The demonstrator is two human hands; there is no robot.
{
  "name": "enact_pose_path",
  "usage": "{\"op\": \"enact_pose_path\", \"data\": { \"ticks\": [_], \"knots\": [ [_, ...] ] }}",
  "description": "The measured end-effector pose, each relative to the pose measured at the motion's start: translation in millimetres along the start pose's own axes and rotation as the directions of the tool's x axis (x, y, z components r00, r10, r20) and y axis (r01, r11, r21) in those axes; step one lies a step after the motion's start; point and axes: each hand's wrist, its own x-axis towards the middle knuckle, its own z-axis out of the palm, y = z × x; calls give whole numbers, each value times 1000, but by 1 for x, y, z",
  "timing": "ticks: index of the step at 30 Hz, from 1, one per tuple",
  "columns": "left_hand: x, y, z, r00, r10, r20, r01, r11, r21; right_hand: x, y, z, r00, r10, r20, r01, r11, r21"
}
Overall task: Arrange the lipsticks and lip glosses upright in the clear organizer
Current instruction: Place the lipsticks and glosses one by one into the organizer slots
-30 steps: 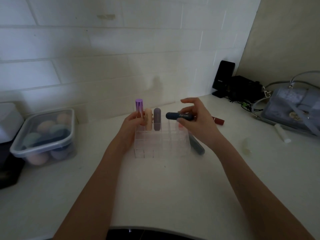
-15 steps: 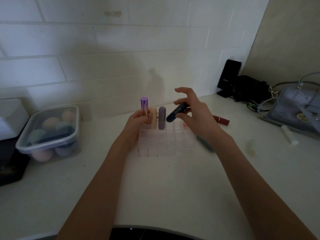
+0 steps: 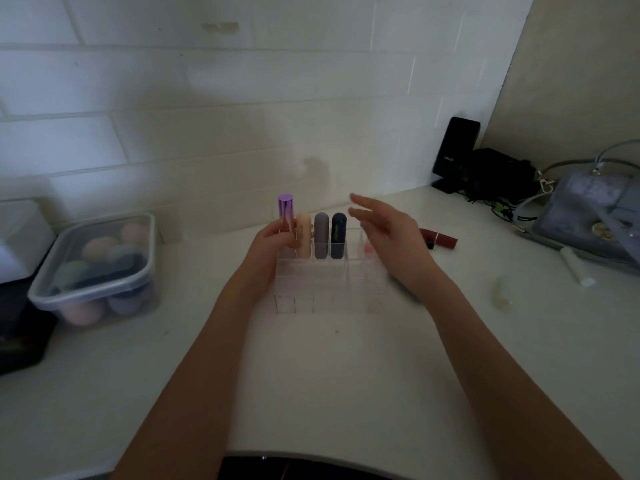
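The clear organizer (image 3: pixel 322 289) stands on the white counter in front of me. In its back row, upright from left to right, are a purple lipstick (image 3: pixel 286 211), a peach tube (image 3: pixel 304 237), a grey tube (image 3: pixel 321 235) and a dark blue tube (image 3: pixel 338 235). My left hand (image 3: pixel 273 242) grips the organizer's back left corner at the purple lipstick. My right hand (image 3: pixel 388 233) hovers over the organizer's right side, fingers spread, holding nothing. A red lip gloss (image 3: pixel 441 238) lies on the counter behind my right hand. A dark tube under my right wrist is mostly hidden.
A lidded plastic box of makeup sponges (image 3: pixel 100 268) sits at the left. A black speaker (image 3: pixel 453 154), cables and a grey handbag (image 3: pixel 588 216) crowd the right back corner. A white stick (image 3: pixel 576 266) and a pale tube (image 3: pixel 504 292) lie at the right.
My right hand has set the dark blue tube upright in the back row beside the grey one and let go, its fingers now spread above the organizer. My left hand stays put.
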Motion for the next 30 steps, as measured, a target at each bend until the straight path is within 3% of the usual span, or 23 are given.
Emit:
{"op": "enact_pose_path", "data": {
  "ticks": [3,6,9,12,16,20,25,30],
  "knots": [
    [-1,1,1,1000,19,15,-19,1000,-14,-7,9,-24,982,173,-70,-170,984,55],
    [-1,1,1,1000,26,15,-26,999,-18,-22,23,-52,966,244,-84,-258,934,-248],
    [1,-1,0,1000,20,-7,-20,1000,-13,-38,30,-66,945,320,71,-269,880,-391],
    [1,-2,0,999,6,-33,-6,1000,0,-41,29,-56,877,403,260,-286,875,-391],
    [1,-1,0,1000,13,-9,-13,1000,-4,-41,32,-35,858,399,323,-261,881,-395],
    [0,0,1,1000,13,-28,-13,1000,-19,-43,37,-28,903,347,254,-229,888,-398],
    [-2,2,2,1000,1,-1,-1,1000,-23,-41,34,-29,935,333,124,-320,940,-118],
    [-3,4,3,1000,-6,-22,5,1000,-23,-41,32,-28,947,308,90,-296,947,-124]
  ]
}}
